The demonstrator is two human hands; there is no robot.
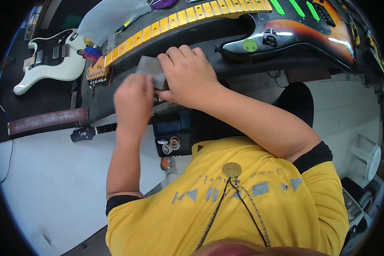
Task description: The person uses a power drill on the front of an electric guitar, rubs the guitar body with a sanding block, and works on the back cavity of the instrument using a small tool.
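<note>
My right hand [187, 74], its fingers bent, grips a small grey translucent square piece [150, 67] near the front edge of the dark bench; I cannot tell whether it is a bag or a box. Closed at the near left side of that piece is my left hand [132, 96], slightly blurred, and anything between its fingertips is hidden. Just beyond both hands lies a sunburst electric guitar [339, 38] with green pickup covers. Its maple neck [170, 22] runs leftward to the headstock [99, 70].
A white guitar body [25, 85] lies far left, beside a clear plastic bag [102, 19] and a small purple-blue bottle [92, 53]. A reddish-brown bar [49, 121] rests along the left bench edge. Below are a dark guitar headstock [83, 134] and several small round containers [174, 142].
</note>
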